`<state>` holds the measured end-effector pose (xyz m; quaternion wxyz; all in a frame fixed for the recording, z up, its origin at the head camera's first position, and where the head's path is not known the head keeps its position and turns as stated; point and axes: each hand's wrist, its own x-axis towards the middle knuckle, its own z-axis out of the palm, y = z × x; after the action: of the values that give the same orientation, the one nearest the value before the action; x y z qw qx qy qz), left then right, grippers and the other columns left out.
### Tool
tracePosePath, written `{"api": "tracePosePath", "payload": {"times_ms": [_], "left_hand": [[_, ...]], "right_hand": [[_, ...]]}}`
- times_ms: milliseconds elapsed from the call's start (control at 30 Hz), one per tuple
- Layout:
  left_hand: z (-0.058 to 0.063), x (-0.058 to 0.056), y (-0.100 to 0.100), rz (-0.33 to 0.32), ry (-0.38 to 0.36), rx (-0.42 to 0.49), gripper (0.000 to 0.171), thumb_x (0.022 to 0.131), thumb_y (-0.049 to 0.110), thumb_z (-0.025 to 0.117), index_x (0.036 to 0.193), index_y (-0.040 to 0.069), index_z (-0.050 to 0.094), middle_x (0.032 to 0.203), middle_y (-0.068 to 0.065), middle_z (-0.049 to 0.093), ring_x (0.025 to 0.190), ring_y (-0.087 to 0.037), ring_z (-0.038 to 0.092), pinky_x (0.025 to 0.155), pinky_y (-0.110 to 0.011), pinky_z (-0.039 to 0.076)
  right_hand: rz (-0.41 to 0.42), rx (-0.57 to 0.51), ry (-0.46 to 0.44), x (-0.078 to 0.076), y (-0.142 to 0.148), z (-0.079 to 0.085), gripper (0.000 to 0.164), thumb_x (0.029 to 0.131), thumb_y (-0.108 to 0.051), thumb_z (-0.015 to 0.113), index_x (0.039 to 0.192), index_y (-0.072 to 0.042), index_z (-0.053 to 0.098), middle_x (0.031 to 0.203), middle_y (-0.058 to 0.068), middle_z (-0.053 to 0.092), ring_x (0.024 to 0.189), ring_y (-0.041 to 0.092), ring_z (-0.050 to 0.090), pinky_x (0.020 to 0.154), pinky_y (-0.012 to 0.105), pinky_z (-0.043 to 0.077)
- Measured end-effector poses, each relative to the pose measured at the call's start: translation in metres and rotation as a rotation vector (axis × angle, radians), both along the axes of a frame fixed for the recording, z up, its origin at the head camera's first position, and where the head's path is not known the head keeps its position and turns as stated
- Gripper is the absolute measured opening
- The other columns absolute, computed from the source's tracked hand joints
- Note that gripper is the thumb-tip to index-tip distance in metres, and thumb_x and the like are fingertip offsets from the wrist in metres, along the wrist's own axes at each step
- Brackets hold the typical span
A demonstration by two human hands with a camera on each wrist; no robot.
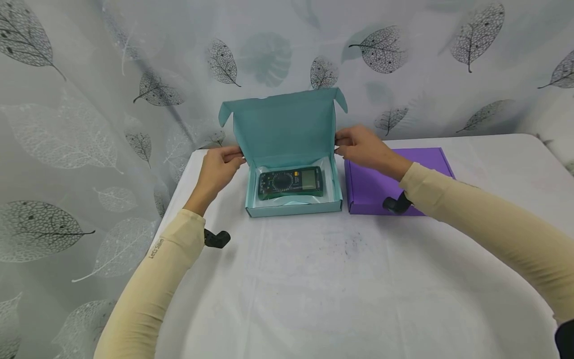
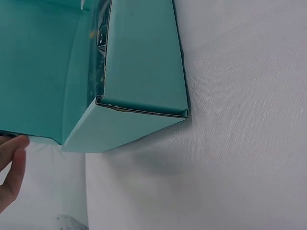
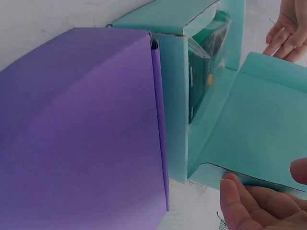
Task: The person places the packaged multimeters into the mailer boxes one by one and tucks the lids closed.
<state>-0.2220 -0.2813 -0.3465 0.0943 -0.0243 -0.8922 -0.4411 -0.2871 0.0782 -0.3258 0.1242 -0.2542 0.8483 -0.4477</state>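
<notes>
A teal cardboard box (image 1: 293, 209) stands on the table with its lid (image 1: 285, 130) raised upright at the back. Inside lies a dark digital multimeter (image 1: 291, 182) in clear plastic wrap, its dial and grey screen facing up. My left hand (image 1: 219, 167) holds the lid's left edge with its fingertips; the left wrist view catches only a few of those fingers (image 2: 14, 153). At the lid's right edge, my right hand (image 1: 365, 149) holds the side, and in the right wrist view its fingers (image 3: 259, 201) lie along the side flap while the thumb overlaps the inner face.
A closed purple box (image 1: 372, 187) lies just right of the teal one, partly under my right forearm. A white cloth covers the table (image 1: 314, 279). Behind and to the left hangs a leaf-patterned curtain (image 1: 269, 30).
</notes>
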Motion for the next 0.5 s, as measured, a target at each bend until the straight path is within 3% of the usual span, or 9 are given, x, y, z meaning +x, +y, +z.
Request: {"api": "tracePosePath", "payload": {"times_ms": [300, 500], "left_hand": [[-0.0005, 0.0013, 0.0016, -0.009, -0.018, 0.022, 0.035, 0.102, 0.005, 0.054, 0.133, -0.007, 0.066, 0.118, -0.020, 0.073, 0.109, -0.028, 0.072, 0.090, -0.038, 0.057], [-0.0035, 0.0037, 0.0014, 0.013, -0.033, 0.031, 0.033, 0.102, 0.006, 0.057, 0.131, -0.007, 0.066, 0.115, -0.018, 0.074, 0.108, -0.034, 0.071, 0.090, -0.045, 0.056]], "right_hand": [[0.009, -0.035, -0.002, 0.0039, 0.0005, -0.0036, 0.048, 0.096, 0.003, 0.042, 0.142, 0.016, 0.051, 0.133, 0.031, 0.062, 0.120, 0.041, 0.065, 0.092, 0.039, 0.054], [0.005, -0.059, -0.028, 0.0099, 0.0008, -0.0072, 0.047, 0.099, 0.003, 0.040, 0.143, 0.018, 0.046, 0.139, 0.033, 0.056, 0.123, 0.043, 0.062, 0.096, 0.050, 0.053]]}}
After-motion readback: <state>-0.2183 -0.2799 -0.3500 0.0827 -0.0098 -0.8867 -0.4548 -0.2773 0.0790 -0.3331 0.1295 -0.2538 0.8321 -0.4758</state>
